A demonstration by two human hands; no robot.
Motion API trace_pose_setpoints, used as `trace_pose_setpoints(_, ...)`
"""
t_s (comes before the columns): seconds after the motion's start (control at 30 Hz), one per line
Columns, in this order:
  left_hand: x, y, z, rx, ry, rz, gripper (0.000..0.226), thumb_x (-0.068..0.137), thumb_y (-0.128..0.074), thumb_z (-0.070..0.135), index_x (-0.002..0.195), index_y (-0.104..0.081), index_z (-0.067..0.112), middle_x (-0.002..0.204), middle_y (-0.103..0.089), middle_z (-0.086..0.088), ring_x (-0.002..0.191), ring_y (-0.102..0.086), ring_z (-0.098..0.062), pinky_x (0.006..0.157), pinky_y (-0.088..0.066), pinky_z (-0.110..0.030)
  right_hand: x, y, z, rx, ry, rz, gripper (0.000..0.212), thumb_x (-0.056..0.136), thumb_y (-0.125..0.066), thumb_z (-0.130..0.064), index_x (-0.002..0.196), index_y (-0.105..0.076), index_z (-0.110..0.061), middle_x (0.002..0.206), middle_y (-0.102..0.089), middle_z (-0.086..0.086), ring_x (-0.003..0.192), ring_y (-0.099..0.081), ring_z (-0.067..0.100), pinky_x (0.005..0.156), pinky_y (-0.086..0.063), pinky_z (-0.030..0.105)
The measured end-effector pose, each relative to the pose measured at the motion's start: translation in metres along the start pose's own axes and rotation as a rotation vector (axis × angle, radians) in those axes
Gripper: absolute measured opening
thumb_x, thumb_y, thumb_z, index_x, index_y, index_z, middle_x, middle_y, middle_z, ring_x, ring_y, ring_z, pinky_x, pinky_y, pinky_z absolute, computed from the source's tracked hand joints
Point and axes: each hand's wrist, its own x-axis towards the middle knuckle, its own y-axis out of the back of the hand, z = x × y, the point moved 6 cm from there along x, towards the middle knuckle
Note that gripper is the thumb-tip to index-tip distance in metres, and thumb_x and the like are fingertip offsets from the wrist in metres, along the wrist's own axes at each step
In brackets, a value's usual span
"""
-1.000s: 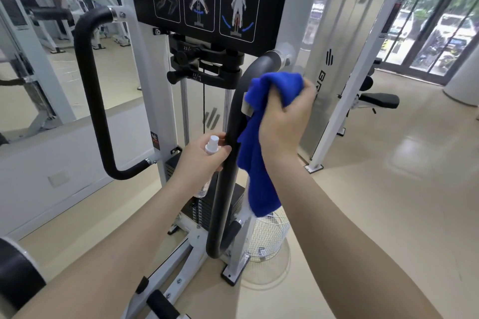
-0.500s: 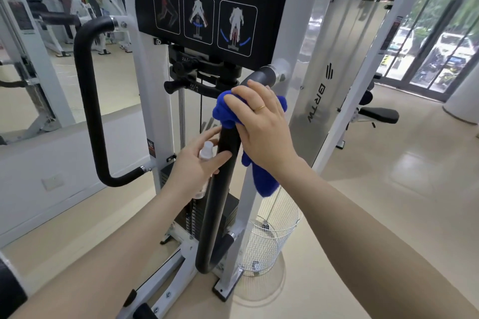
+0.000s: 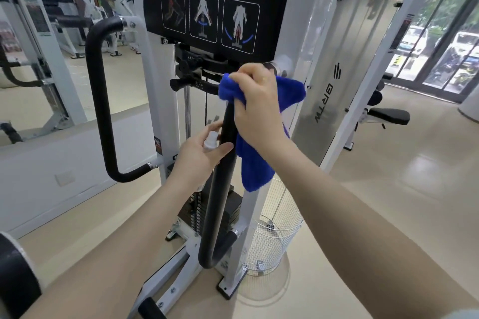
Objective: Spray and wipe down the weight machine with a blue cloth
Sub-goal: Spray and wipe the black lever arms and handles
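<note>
- The right hand (image 3: 255,109) is gripping the blue cloth (image 3: 255,160), its fingers curled over the bunched top of the cloth and around the upper end of the right black handle (image 3: 220,189) of the weight machine (image 3: 300,21).
- The cloth is sitting against that handle just below the instruction panel (image 3: 217,8); a loose tail is hanging down to the right of the bar.
- The left hand (image 3: 201,154) is holding a small spray bottle (image 3: 210,139) with a white cap, fingers wrapped around it, just left of the same handle and lower than the cloth.
- The left black handle (image 3: 99,101) is standing apart from both hands.
- A white wire basket (image 3: 272,243) is standing on the floor beside the machine's base.
- Another white machine (image 3: 344,80) is standing to the right.
</note>
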Motion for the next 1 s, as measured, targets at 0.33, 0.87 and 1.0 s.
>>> trace_pose_setpoints(0.33, -0.007, 0.002, -0.004, 0.086, -0.026, 0.019, 0.025, 0.089, -0.060, 0.023, 0.114, -0.060, 0.025, 0.094, -0.065, 0.008, 0.074, -0.060, -0.010, 0.057, -0.050, -0.012, 0.054, 0.018, 0.056, -0.025, -0.168, -0.049, 0.039, 0.083, -0.044, 0.001, 0.114, -0.063, -0.012, 0.114, -0.057, 0.007, 0.105, -0.052, 0.023, 0.089, -0.037, 0.024)
trace_pose_setpoints(0.87, 0.059, 0.172, -0.086, -0.368, 0.200, 0.098, 0.049, 0.097, -0.032, 0.037, 0.059, -0.049, 0.010, 0.052, -0.053, -0.004, 0.045, -0.048, -0.013, 0.045, -0.038, -0.019, -0.014, -0.191, -0.045, -0.118, -0.247, -0.708, 0.029, 0.088, -0.046, -0.007, 0.115, -0.053, -0.013, 0.109, -0.055, 0.006, 0.099, -0.053, 0.025, 0.080, -0.044, 0.037)
trace_pose_setpoints(1.0, 0.087, 0.207, -0.097, -0.330, 0.269, 0.097, 0.054, 0.096, -0.033, 0.039, 0.052, -0.039, 0.009, 0.045, -0.040, -0.005, 0.042, -0.036, -0.016, 0.046, -0.033, -0.024, -0.008, -0.245, -0.029, 0.213, -0.616, -0.690, 0.026, 0.091, -0.041, -0.007, 0.111, -0.056, -0.013, 0.095, -0.055, -0.001, 0.087, -0.050, 0.015, 0.069, -0.034, 0.025)
